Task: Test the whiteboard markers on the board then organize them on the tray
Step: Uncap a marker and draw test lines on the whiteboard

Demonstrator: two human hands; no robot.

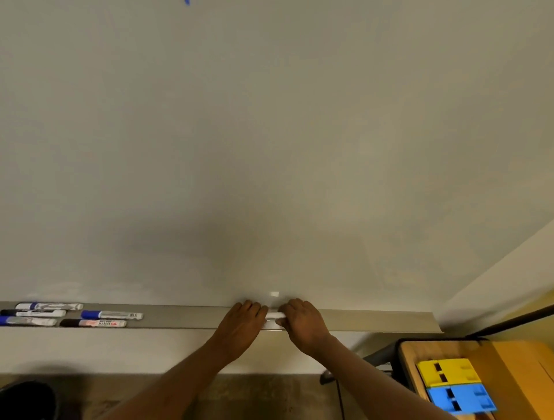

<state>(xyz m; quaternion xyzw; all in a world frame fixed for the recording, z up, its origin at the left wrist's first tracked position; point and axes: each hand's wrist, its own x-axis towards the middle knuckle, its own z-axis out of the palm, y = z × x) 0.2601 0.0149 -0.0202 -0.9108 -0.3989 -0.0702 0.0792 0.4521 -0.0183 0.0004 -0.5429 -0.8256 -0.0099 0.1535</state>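
Observation:
A white marker point(274, 315) lies lengthwise on the grey tray point(186, 317) under the whiteboard point(269, 150). My left hand point(241, 325) covers its left end and my right hand point(301, 323) its right end, fingers curled over the barrel; only the short middle shows. Several capped markers lie at the tray's left: blue-capped ones point(49, 306) point(111, 314) point(28, 321) and black-capped ones point(33, 313) point(93, 323). A small blue mark point(187, 2) sits at the board's top edge.
At the lower right stands a wooden table point(410, 356) carrying a yellow block point(448, 371), a blue block point(461, 398) and a cardboard box point(521, 377). The tray's right end point(434, 322) is near the wall corner. A dark object point(27, 400) sits on the floor at the lower left.

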